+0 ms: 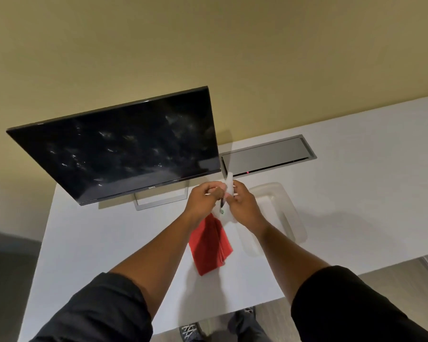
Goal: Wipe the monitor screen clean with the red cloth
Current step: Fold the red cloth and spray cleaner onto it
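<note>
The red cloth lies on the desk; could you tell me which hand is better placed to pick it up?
Probably left: the left hand sits directly above the red cloth, nearer than the right hand.

The monitor [114, 146] stands at the counter's [356, 193] rear left. Right of it sits a cable hatch [267, 155]. The cloth [209, 245] lies in front, a tray [277, 213] to its right.

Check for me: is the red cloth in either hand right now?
No, the red cloth lies folded on the table below both hands.
</note>
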Motion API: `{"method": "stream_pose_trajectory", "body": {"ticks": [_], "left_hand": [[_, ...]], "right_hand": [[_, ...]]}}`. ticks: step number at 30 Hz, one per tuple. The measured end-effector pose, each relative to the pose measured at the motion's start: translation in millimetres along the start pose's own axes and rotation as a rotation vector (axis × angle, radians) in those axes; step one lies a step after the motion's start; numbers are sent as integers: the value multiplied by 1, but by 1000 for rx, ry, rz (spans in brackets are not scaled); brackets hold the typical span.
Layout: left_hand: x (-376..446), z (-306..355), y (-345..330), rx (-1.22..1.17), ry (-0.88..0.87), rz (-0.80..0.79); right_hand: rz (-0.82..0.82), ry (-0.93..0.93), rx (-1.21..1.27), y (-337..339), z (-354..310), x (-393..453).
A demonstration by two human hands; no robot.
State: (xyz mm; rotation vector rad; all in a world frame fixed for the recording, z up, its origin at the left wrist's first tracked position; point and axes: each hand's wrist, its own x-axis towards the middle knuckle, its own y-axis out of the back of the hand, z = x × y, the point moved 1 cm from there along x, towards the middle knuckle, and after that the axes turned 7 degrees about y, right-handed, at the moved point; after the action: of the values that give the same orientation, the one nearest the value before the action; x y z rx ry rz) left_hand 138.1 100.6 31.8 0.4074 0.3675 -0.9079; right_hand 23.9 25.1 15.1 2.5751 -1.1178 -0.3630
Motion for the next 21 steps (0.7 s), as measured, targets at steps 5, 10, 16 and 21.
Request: {"method": "stream_pose_trajectory", "body": {"ticks": [5, 10, 16, 21], "left_hand": [[-23, -29, 18, -133, 105, -38], [-34, -43, 32, -169, 166, -45], [-45, -61, 42, -137, 193, -91], [-51, -78, 42, -8, 188, -167]], "right_hand": [[-65, -103, 139, -13, -13, -7], [-68, -136, 182, -29, -16, -13], [-109, -73, 83, -47, -15, -16], [-138, 28, -116, -62, -1, -23]]}}
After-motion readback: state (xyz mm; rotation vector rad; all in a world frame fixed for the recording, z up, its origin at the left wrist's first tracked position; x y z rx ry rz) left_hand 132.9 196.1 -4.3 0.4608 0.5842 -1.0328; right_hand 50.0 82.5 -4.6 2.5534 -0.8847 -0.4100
